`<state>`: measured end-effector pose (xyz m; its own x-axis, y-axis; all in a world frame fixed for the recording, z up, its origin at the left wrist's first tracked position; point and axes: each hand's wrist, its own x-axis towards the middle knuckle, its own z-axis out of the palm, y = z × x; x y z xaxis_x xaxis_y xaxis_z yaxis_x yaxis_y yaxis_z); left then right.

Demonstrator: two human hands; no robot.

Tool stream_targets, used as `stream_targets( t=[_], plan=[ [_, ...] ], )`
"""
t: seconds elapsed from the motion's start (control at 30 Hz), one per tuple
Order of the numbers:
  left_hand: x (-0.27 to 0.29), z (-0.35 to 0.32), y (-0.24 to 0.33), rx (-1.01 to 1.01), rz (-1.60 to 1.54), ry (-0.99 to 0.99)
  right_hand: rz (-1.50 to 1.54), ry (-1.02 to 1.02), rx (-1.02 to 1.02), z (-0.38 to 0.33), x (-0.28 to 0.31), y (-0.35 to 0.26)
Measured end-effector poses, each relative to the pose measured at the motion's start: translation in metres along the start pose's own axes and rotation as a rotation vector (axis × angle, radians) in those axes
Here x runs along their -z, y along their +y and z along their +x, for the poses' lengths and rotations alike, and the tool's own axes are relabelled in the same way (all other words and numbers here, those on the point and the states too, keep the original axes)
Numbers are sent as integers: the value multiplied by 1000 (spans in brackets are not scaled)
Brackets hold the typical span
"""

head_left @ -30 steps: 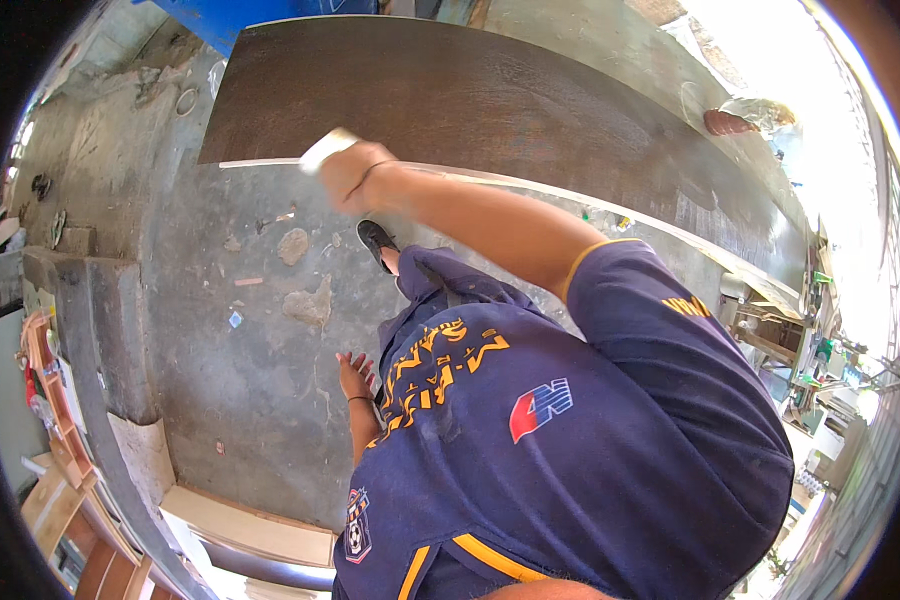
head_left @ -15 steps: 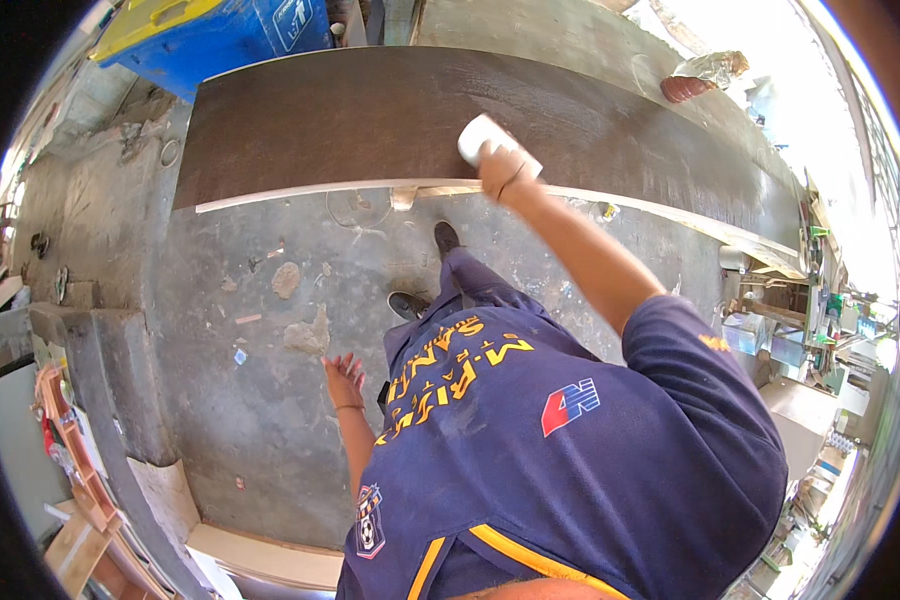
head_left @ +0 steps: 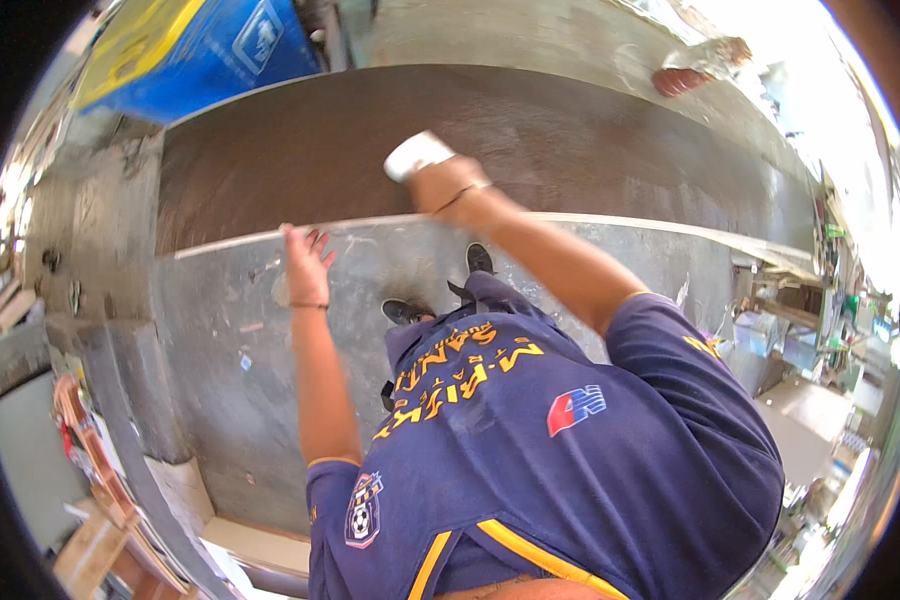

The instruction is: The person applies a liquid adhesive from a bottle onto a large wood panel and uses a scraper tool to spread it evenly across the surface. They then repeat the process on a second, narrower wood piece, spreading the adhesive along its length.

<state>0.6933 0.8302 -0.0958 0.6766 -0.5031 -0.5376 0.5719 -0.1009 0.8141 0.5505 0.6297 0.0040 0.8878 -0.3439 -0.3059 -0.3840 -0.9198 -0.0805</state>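
White pad [head_left: 416, 156] — foremost in right hand [head_left: 444, 184]

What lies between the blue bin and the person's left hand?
Between the blue bin and the left hand, the head view shows the dark brown board.

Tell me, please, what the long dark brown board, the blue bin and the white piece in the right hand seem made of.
Long dark brown board: probably stained wood, satin finish; streaky sheen.
Blue bin: likely smooth plastic; vivid, even colour.
White piece: perhaps matte foam or cloth; blur leaves it open.
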Motion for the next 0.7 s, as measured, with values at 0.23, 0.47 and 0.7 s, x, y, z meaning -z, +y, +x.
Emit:
stream_targets(
  t=[0.23,0.47,0.7],
  plan=[
    [-25,4,-11,55,-5,157,110,-143,408,-48,-43,17],
    [-28,8,-31,-7,-111,310,832,244,-25,-110,11,148],
    [-74,-10,-68,227,-309,2,961,1247,-385,-178,55,440]
  ],
)
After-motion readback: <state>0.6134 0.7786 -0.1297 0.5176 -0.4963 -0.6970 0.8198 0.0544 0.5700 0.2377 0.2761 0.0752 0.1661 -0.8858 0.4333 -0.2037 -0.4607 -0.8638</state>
